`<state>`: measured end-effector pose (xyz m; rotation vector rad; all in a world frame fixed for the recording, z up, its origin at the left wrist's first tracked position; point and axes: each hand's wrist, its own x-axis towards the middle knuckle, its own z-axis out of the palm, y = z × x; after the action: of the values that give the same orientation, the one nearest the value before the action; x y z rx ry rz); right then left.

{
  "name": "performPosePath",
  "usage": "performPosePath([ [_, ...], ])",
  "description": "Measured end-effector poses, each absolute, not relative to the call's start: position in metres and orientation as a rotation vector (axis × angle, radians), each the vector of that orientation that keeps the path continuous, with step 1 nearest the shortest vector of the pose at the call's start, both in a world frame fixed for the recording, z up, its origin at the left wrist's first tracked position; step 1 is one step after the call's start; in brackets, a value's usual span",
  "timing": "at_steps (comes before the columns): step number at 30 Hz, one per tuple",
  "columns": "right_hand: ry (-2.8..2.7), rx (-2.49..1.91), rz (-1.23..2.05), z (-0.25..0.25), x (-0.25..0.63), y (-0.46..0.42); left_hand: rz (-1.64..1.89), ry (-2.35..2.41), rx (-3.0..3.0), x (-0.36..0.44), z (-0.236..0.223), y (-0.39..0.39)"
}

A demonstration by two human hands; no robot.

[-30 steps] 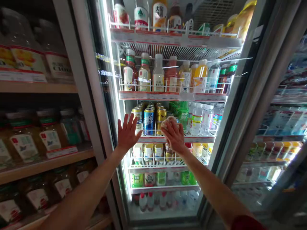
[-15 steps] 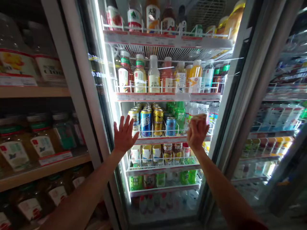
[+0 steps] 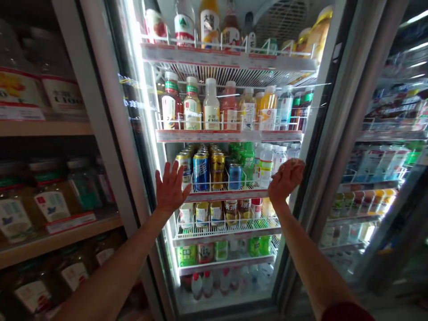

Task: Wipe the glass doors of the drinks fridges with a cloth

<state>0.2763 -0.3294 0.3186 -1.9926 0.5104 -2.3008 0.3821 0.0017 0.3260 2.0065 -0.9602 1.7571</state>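
Note:
My left hand [image 3: 170, 187] is spread with its fingers pointing up, flat at the glass door [image 3: 227, 278] of a lit drinks cooler; actual contact is hard to tell. Behind it, on the middle shelf, are a blue can [image 3: 200, 171] and a gold can [image 3: 218, 170]. My right hand [image 3: 283, 185] is closed round a crumpled, brownish cloth [image 3: 293, 168] against the right part of the glass. Some of the cloth is hidden by the fingers.
Bottles of juice and tea [image 3: 211, 109] fill the upper cooler shelves. On the left stands a wooden shelf [image 3: 67, 234] with bottles. A metal door frame [image 3: 341, 129] runs along the right, with another stocked cooler [image 3: 374, 165] beyond.
My right hand has moved to the right across the glass with the cloth, nearer the door frame. My left hand stays spread in place, while the view has shifted slightly.

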Motion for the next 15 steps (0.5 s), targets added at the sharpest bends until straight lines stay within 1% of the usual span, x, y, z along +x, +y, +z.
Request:
performPosePath([
  [2, 0.463, -1.993, -2.302, 0.321, 0.282, -0.315, 1.772, -0.960, 1.996, 0.382, 0.326, 0.001],
  [5, 0.030, -2.381, -2.172, 0.311, 0.286, -0.277, 1.794, -0.970, 1.990, 0.381, 0.327, 0.002],
  [7, -0.212, -2.595, -2.065, 0.305, 0.282, -0.274, 1.794, -0.974, 1.996, 0.380, 0.328, 0.003],
  [8, -0.226, -2.623, -2.061, 0.305, 0.278, -0.282, 1.794, -0.972, 2.001, 0.380, 0.328, 0.003],
  [10, 0.045, -2.461, -2.165, 0.313, 0.271, -0.311, 1.802, -0.961, 2.008, 0.380, 0.327, 0.003],
  [12, 0.442, -2.140, -2.236, 0.326, 0.269, -0.332, 1.812, -0.957, 2.010, 0.381, 0.327, 0.003],
  [13, 0.554, -2.032, -2.235, 0.331, 0.270, -0.334, 1.809, -0.957, 2.012, 0.381, 0.327, 0.003],
  [15, 0.515, -2.046, -2.216, 0.334, 0.276, -0.317, 1.787, -0.957, 2.015, 0.380, 0.326, 0.003],
])
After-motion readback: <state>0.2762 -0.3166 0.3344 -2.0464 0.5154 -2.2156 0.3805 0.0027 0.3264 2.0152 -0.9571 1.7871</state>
